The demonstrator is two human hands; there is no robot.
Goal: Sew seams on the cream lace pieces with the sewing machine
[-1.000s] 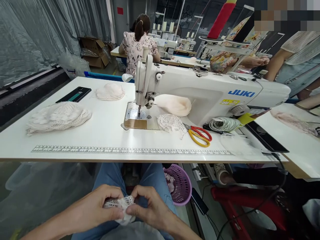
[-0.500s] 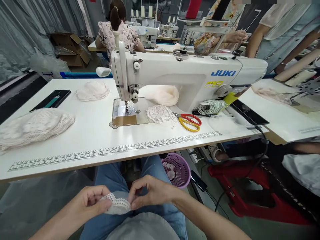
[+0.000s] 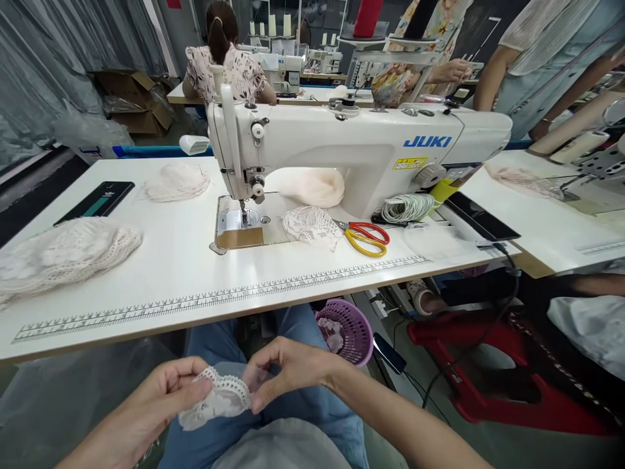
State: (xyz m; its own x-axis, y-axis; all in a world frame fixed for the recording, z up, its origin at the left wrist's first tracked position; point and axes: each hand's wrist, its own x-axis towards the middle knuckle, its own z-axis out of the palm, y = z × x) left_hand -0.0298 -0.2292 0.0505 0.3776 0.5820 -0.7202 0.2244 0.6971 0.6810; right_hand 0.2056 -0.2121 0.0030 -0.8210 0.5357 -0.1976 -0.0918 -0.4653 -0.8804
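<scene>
Over my lap, below the table edge, a small white lace piece (image 3: 219, 398) with a scalloped openwork border and some sheer fabric is stretched between my hands. My left hand (image 3: 170, 394) pinches its left end between thumb and fingers. At the other end, my right hand (image 3: 280, 378) is closed in a pinch on the lace and sheer layer. Above them on the table stands a white sewing machine (image 3: 342, 133). By its needle plate lie another lace piece (image 3: 311, 226) and scissors (image 3: 367, 238) with red and yellow handles.
Lace stacks (image 3: 73, 254) and a pale fabric pile (image 3: 176, 182) lie on the table's left, near a dark phone-like object (image 3: 100, 200). A printed ruler (image 3: 219, 298) runs along the front edge. Below stand a purple basket (image 3: 354, 332) and a red stool (image 3: 488, 371). Other people work beyond.
The lace piece has turned so more of its patterned face shows under the border, on the left. Both hands keep hold of it. The camera view has shifted slightly.
</scene>
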